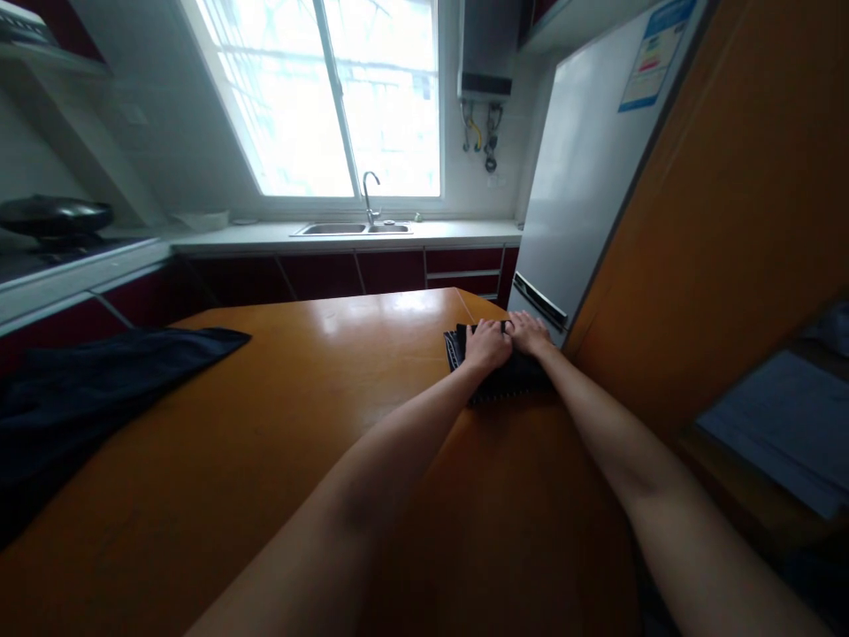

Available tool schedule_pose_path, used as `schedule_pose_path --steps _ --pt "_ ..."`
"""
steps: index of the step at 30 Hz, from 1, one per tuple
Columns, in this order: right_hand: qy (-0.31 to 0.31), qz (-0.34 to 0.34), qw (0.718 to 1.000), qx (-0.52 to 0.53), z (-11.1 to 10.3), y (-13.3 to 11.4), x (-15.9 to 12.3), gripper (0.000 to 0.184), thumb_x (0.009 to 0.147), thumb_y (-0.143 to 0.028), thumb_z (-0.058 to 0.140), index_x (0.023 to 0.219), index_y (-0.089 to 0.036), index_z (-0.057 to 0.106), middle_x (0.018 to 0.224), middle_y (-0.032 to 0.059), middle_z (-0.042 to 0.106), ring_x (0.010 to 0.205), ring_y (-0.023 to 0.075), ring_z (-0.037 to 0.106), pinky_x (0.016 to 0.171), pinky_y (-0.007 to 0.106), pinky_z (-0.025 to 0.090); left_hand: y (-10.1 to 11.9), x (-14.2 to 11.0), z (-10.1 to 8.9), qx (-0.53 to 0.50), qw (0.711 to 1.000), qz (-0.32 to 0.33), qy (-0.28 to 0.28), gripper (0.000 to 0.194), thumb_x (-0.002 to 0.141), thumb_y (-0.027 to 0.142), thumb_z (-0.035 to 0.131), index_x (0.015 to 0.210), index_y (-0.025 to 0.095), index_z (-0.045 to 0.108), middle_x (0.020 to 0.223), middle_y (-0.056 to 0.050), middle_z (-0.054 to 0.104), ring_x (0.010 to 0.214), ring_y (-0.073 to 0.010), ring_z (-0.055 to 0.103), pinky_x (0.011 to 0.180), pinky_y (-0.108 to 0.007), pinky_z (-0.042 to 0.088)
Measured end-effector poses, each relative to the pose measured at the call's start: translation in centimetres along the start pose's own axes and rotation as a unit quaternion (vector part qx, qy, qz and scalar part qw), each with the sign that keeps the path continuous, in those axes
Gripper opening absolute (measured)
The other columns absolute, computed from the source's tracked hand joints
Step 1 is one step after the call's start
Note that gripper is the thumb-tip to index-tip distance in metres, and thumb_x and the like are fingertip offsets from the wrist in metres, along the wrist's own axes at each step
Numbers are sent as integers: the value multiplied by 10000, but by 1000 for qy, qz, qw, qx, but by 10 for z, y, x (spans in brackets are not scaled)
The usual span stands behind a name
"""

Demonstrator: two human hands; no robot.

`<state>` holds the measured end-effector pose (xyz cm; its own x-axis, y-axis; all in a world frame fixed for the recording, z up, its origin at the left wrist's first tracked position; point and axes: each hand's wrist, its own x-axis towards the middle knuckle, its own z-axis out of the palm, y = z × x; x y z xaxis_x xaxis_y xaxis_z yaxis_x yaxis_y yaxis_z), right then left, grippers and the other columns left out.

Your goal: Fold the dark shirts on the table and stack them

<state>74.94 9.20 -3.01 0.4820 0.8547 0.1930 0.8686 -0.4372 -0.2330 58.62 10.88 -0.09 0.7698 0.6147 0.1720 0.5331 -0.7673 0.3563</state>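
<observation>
Pressing on folded black cloth point(514, 376), both hands side by side near the table's far right edge. Left hand point(489, 347): fingers a bit spread, laid over the cloth's far part. Right hand point(529, 333): fingers reaching forward, closer together, also on the cloth; can't tell if either hand pinches fabric, tips too small. Hands touching or nearly so. Cloth runs from under the fingers back toward the wrists, white-marked edge sticking out left of the left fingers, row of pale dots along the near edge. All of it on the brown table point(298, 425). Dark blue cloth point(99, 380) well left of the fingers, crumpled at the table's left side. Sink point(332, 229) and faucet point(369, 203) beyond the fingers, toward the left; fridge point(577, 168) beyond them, to the right.
</observation>
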Motion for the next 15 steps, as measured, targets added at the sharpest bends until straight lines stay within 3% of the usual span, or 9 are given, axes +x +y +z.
schedule_pose_path --steps 4,7,12,15 --pt "-2 -1 1000 5 3 4 2 576 1019 -415 274 1524 -162 386 1607 130 341 1501 283 220 1206 527 104 -8 3 13 0 998 -52 20 683 969 454 363 1529 64 342 1617 -212 266 1518 -364 142 1206 -556 35" --pt "-20 -9 1000 19 -3 14 4 573 1026 -456 275 1510 -185 421 1595 101 376 1485 254 273 1206 445 174 -11 -1 21 4 997 -71 15 769 955 515 375 1540 20 309 1631 -232 203 1528 -361 96 1213 -529 3" --pt "-15 35 999 25 -32 35 8 595 1033 -442 261 1491 -102 432 1525 192 455 1409 308 416 1140 454 318 -9 -4 19 22 997 -77 4 785 948 525 368 1544 18 301 1634 -222 196 1530 -348 101 1217 -520 6" --pt "27 38 999 15 -49 33 6 589 1035 -379 228 1504 -59 386 1543 214 416 1445 298 358 1158 433 294 -8 -3 17 37 996 -85 6 763 949 519 367 1545 47 311 1637 -201 207 1531 -334 113 1220 -521 27"
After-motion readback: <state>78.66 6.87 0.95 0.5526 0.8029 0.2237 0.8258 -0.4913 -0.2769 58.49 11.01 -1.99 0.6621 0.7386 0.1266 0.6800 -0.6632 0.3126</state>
